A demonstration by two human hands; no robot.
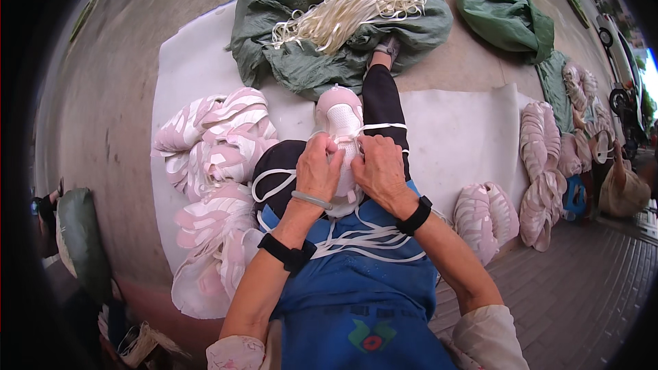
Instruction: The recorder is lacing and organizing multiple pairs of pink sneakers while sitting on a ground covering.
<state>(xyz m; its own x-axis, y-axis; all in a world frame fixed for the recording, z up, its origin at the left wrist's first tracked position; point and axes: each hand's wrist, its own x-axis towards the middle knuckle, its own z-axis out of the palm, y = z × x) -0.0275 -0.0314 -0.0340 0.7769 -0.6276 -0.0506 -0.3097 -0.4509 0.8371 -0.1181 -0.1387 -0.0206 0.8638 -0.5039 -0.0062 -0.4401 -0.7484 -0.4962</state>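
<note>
A pink and white shoe upper lies on my lap between my knees, its toe pointing away from me. A white shoelace crosses it and trails out to both sides. My left hand is closed at the upper's left eyelet edge, its fingers pinching the lace. On the opposite edge my right hand is closed too, thumb and fingertips pressed together on the lace. My fingers partly hide the eyelets. More loose white laces lie across my blue apron, close below the upper.
Pink and white shoe uppers are heaped on a pale sheet at my left. Others stand at my right. Ahead, a bundle of cream laces rests on a green sack. Another green sack lies far right, near a person.
</note>
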